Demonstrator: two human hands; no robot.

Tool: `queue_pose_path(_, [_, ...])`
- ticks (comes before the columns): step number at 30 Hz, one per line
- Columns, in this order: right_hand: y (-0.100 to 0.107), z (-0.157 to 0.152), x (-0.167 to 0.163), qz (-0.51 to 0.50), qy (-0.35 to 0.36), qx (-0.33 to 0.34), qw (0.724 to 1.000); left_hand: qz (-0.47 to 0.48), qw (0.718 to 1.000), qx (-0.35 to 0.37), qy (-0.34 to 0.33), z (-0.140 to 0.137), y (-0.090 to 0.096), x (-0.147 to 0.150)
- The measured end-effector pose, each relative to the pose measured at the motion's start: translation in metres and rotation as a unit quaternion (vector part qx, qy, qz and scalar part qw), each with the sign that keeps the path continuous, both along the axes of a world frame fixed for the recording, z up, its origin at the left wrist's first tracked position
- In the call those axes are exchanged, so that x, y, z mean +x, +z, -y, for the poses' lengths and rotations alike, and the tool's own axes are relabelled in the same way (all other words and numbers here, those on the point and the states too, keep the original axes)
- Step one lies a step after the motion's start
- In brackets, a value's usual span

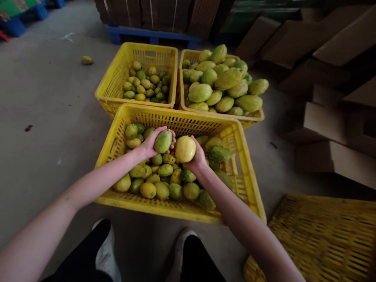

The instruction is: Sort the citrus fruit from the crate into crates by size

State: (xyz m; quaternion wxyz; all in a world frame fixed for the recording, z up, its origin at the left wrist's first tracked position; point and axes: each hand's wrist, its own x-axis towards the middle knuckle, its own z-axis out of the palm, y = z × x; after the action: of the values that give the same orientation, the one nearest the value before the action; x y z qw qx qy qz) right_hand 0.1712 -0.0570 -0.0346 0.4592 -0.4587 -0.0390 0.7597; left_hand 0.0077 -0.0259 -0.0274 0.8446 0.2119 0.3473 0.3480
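Head view: a green fruit [163,141] and a rounder yellow fruit [185,149] are held up side by side, a narrow gap between them, above the middle of the front crate [164,211]. The left hand [151,143] cups the green one, fingers curled beneath and beyond it; the right hand [199,158] clasps the yellow one from its right side, most of its fingers hidden. Below them, green and yellow fruits [165,170] cover the crate's bottom. Behind stand two more yellow crates: the left rear crate [111,78] holds small fruits, the right rear crate [248,122] a heap of larger, longer ones. One stray fruit [87,60] lies on the floor [58,121] at left; cardboard boxes [323,119] crowd the right, and a blue pallet [154,37] sits at the back.
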Motion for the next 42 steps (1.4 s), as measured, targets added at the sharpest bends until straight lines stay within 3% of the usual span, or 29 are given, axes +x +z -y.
queue_pose_path(4, [-0.014,-0.002,0.005,-0.034,0.005,0.022,0.999,0.003,0.997,0.052,-0.055,-0.001,0.000,0.001])
queue_pose_path(9, [-0.020,-0.004,0.009,-0.073,-0.025,0.068,0.995,0.010,0.995,0.095,-0.024,-0.002,-0.009,0.000])
queue_pose_path(14, [-0.017,-0.004,0.011,-0.033,-0.038,0.065,0.997,-0.005,0.993,0.116,0.004,-0.002,-0.012,-0.003])
queue_pose_path(27, [-0.026,-0.010,0.008,0.024,-0.032,0.009,0.999,0.036,0.995,-0.037,0.082,-0.007,-0.011,-0.002])
queue_pose_path(32, [-0.040,-0.012,0.007,0.115,-0.034,0.083,0.989,0.088,0.989,-0.078,0.088,-0.007,-0.012,-0.003])
queue_pose_path(34, [-0.043,-0.013,0.005,0.204,-0.041,0.145,0.967,0.094,0.989,-0.091,0.065,-0.005,-0.012,-0.003])
queue_pose_path(37, [-0.040,-0.009,-0.002,0.367,-0.035,0.251,0.895,0.079,0.991,-0.103,0.046,0.001,-0.011,0.000])
queue_pose_path(42, [-0.034,0.014,-0.024,0.531,0.124,0.379,0.748,0.050,0.987,-0.119,0.098,0.009,-0.012,0.007])
